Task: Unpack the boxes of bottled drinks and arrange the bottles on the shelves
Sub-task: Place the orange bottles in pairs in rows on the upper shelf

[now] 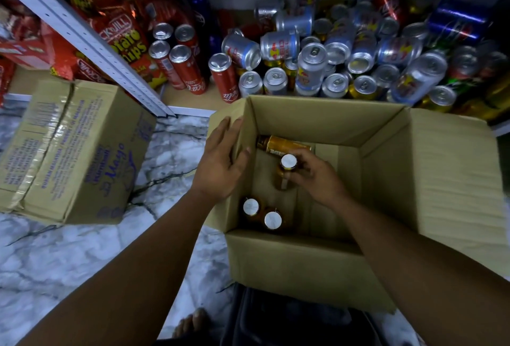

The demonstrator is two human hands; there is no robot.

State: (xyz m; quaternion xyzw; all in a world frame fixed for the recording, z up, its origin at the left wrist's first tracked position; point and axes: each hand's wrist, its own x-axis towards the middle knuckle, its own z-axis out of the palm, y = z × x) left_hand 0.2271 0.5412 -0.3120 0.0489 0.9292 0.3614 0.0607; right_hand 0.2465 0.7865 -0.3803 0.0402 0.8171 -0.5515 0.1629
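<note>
An open cardboard box [325, 124] stands on the floor in front of the low shelf [193, 97]. Inside it, my right hand [314, 177] grips an upright amber bottle [284, 177] with a silver cap near the box's left wall. Behind it lies a gold-labelled bottle [278, 144] on its side. Two more capped bottles [260, 213] stand at the box's near left corner. My left hand [220, 160] rests on the box's left flap with fingers spread and the thumb over the edge.
The shelf holds several red cola cans [179, 61], a heap of silver energy-drink cans [345, 61] and chip bags [121, 31]. A sealed carton [71, 152] lies on the marble floor at left. A white shelf post [91, 42] slants down. My foot [193, 323] shows at the bottom.
</note>
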